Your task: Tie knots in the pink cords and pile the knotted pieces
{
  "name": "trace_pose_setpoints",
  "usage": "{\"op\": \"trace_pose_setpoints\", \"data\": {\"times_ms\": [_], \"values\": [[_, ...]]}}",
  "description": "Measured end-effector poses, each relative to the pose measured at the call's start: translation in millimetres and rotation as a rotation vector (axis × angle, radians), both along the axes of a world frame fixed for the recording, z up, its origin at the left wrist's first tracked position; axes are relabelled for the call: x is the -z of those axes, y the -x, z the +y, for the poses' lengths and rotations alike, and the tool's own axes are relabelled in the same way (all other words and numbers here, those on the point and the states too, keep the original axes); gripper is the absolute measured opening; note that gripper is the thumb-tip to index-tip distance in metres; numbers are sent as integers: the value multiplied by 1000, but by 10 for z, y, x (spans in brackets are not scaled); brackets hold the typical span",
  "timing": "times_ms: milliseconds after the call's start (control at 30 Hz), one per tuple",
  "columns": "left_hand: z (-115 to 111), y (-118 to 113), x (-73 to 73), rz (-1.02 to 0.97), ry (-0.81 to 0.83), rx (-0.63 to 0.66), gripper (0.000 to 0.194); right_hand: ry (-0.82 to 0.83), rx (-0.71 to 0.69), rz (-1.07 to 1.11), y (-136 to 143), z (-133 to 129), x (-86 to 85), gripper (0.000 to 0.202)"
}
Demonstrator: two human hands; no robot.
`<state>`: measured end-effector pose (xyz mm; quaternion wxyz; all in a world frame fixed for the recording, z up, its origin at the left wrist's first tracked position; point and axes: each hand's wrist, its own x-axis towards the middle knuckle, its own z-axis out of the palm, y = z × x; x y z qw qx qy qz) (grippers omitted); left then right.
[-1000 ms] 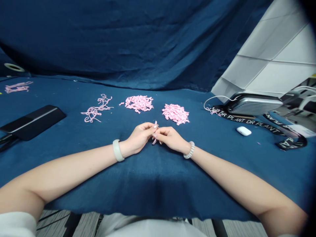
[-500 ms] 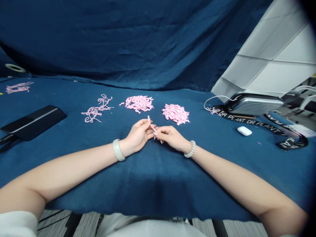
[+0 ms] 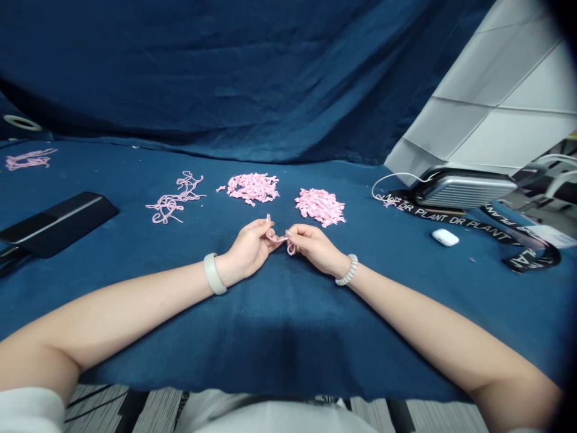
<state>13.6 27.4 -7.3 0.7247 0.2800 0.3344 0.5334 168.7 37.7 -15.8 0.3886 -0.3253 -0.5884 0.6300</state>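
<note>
Between my two hands runs a short pink cord (image 3: 280,239). My left hand (image 3: 250,248) pinches one end between thumb and fingers, with a tip of it showing above. The other part is pinched by my right hand (image 3: 315,245), and a small loop of cord hangs below those fingertips. Just beyond the hands lie two heaps of small pink pieces: a looser left heap (image 3: 253,188) and a denser right heap (image 3: 320,206). A tangle of loose pink cords (image 3: 175,198) rests to the left of them.
On the left lie a black flat device (image 3: 63,222), a bundle of pink cords (image 3: 29,159) and a tape roll (image 3: 22,122). To the right are a white earbud case (image 3: 445,237), a black lettered strap (image 3: 469,222) and a silver ribbed device (image 3: 469,191) with a white cable.
My right hand has turned slightly and drawn away from the left fingers. The cord now stretches between the hands, and a loop of it hangs under my right fingertips.
</note>
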Motion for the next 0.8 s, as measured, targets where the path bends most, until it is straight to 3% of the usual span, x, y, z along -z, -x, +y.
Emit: {"op": "trace_pose_setpoints", "data": {"times_ms": [467, 700, 800], "values": [[-73, -46, 26, 171, -237, 82, 18, 132, 43, 91, 19, 19, -46, 35], [-132, -17, 46, 398, -436, 212, 23, 181, 41, 177, 11, 23, -57, 40], [-234, 7, 0, 613, -549, 262, 25, 211, 65, 215, -2, 48, -47, 40]]}}
